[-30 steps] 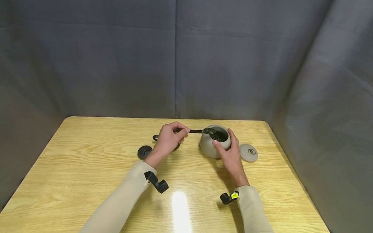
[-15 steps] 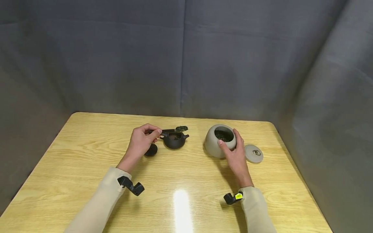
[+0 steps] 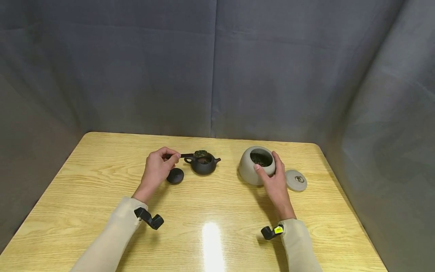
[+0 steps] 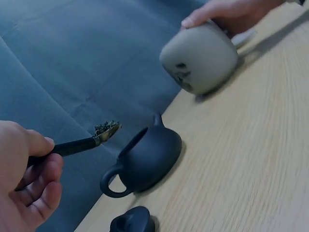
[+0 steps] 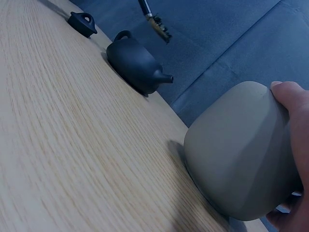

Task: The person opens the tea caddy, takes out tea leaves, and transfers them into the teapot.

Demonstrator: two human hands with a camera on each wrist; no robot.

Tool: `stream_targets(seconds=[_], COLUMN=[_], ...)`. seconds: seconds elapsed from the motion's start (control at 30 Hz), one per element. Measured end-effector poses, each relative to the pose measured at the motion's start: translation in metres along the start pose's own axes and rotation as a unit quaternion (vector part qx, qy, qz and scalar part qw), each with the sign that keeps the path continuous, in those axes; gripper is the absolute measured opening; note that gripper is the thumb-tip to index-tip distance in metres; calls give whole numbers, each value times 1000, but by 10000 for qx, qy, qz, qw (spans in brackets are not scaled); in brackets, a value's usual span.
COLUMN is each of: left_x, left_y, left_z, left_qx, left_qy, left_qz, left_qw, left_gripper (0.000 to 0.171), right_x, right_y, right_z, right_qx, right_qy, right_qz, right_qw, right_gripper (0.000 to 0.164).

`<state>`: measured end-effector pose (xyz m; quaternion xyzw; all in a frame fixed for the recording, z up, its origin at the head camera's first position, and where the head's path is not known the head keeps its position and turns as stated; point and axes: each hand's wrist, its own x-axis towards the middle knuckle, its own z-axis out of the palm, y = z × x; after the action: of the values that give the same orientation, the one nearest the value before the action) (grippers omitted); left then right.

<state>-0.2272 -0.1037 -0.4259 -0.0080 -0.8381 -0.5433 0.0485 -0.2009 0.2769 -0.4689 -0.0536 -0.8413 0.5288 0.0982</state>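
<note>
My left hand point(image 3: 158, 168) pinches the dark handle of a tea scoop point(image 4: 77, 146), whose bowl carries a heap of dry tea leaves point(image 4: 106, 127). The loaded end hovers above the open mouth of a small black teapot point(image 3: 203, 166), apart from it in the left wrist view. My right hand point(image 3: 276, 181) grips a round grey tea jar point(image 3: 247, 170) by its right side, thumb at the rim. The jar leans a little toward the left, and dark leaves point(image 3: 261, 159) lie inside it. Leaves show in the teapot's mouth too, partly covered by the scoop.
The teapot's black lid point(image 3: 175, 176) lies just left of the pot, under my left hand. A grey jar lid point(image 3: 296, 180) with a ring-shaped mark lies right of the jar. Behind the wooden table point(image 3: 190, 226) hangs a grey curtain point(image 3: 142, 75).
My left hand has carried the loaded scoop leftward from the jar to over the teapot, then slightly further left and lower. My right hand keeps its grip on the jar.
</note>
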Motion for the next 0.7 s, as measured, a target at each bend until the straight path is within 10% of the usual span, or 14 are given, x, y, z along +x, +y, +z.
stream_targets(seconds=[0.4, 0.7], left_x=[2, -5], left_y=[4, 9], left_z=[14, 16], left_qx=[1398, 2187], left_qy=[140, 341], left_qz=[1206, 2184], left_qw=[9827, 9504], left_gripper=[17, 11], right_x=[-3, -2], right_y=[-4, -4], right_z=[1, 5], right_qx=[71, 64], right_qy=[-66, -68], right_qz=[26, -9], right_qw=[9999, 10000], right_gripper=[87, 86])
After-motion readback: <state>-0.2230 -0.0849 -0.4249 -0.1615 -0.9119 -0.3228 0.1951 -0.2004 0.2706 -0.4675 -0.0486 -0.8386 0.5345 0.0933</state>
